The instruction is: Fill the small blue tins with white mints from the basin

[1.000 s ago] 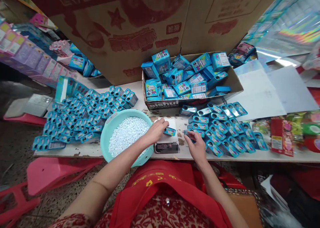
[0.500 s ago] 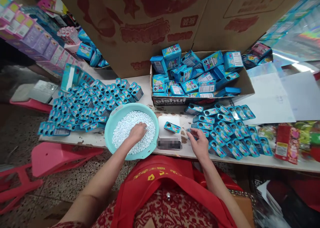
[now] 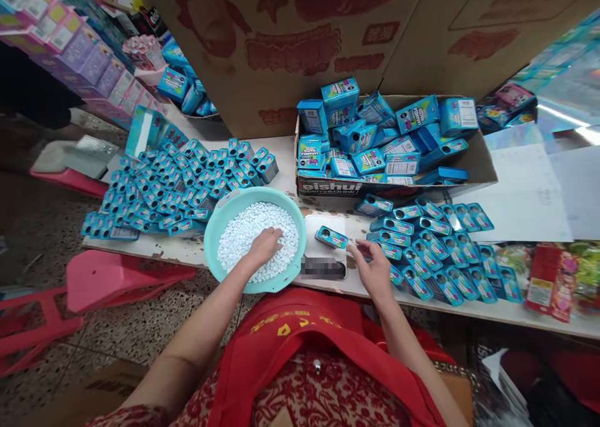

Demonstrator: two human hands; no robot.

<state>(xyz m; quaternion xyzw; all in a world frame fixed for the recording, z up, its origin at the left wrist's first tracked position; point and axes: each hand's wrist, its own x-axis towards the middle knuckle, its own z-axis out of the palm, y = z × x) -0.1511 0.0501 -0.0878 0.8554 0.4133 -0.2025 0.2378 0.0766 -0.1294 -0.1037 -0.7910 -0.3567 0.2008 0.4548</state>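
Where the red apron (image 3: 295,327) meets the near edge of the tabletop (image 3: 287,145), the mint-green bowl (image 3: 212,246) juts slightly past that edge, a position that seems to shorten the reach of the left hand (image 3: 263,249). The left hand dips into the bowl, fingertips down among small white pieces (image 3: 239,227); whether it grips any cannot be told. The bowl's wall presumably keeps the loose pieces off the tabletop. Just right of the bowl, also at the near edge, lies a white scale (image 3: 312,227), its display blurred. One blue tin (image 3: 334,237) stands on the scale, a dark round spot, apparently an opening, facing up; between the two hands, it is probably convenient to either. The right hand (image 3: 375,274) is just beside the tin, thumb and fingers loosely parted, nothing visible in its grasp; contact with the tin cannot be confirmed. The hands are well apart. The right cluster of tins (image 3: 435,247) and the left cluster of tins (image 3: 159,189) stand close-packed toward opposite ends of the tabletop, likely steadying one another. Toward the far edge, a shallow carton (image 3: 328,188) contains tins at mixed angles, its walls apparently confining the heap. Behind it rises a large cardboard box (image 3: 295,95).
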